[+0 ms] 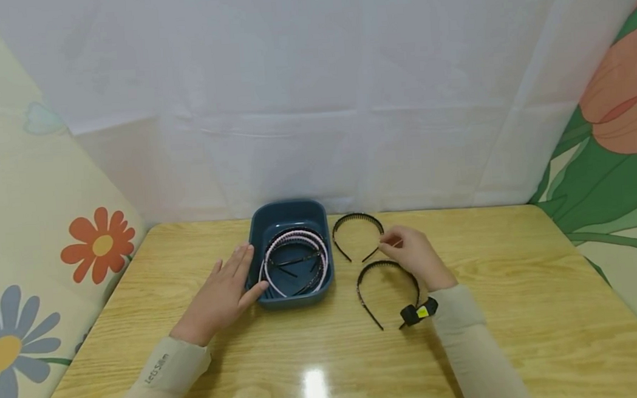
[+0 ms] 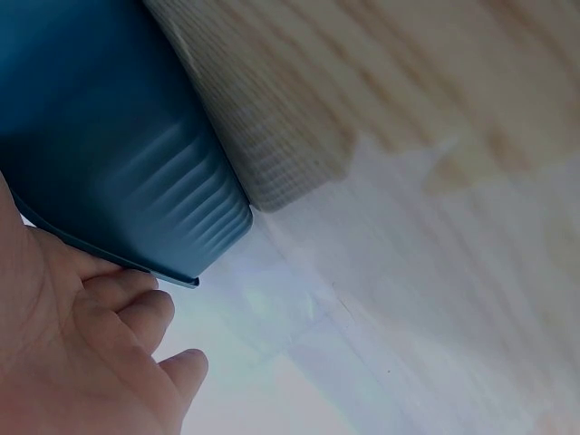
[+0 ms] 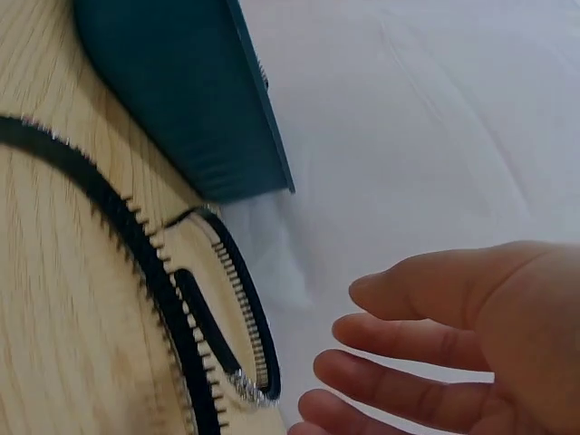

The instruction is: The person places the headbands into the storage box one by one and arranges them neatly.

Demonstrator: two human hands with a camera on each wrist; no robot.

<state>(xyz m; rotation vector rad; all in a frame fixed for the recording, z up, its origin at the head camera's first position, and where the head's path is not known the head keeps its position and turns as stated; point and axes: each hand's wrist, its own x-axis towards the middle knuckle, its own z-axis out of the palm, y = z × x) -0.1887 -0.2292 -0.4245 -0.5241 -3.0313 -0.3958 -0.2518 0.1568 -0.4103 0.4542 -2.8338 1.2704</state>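
Observation:
My left hand [image 1: 223,296] lies along the left rim of a dark blue plastic bin [image 1: 297,301], fingers extended and thumb near its front corner. Inside the bin are several headbands, among them a pale pink one [image 1: 268,264] and black ones. Two black toothed headbands lie on the table to the bin's right: a far one [image 1: 356,215] and a nearer one [image 1: 360,292]. Beside the far headband's right end hovers my right hand [image 1: 412,257]. In the right wrist view its thumb and fingers are apart, with nothing between them, and the far headband [image 3: 243,281] shows sparkly trim.
The wooden table [image 1: 522,308] ends at a white cloth backdrop [image 1: 312,102]. Flower-patterned panels [image 1: 612,163] stand on both sides. A black strap with a yellow label [image 1: 421,311] is on the right wrist, overlapping the nearer headband in the head view.

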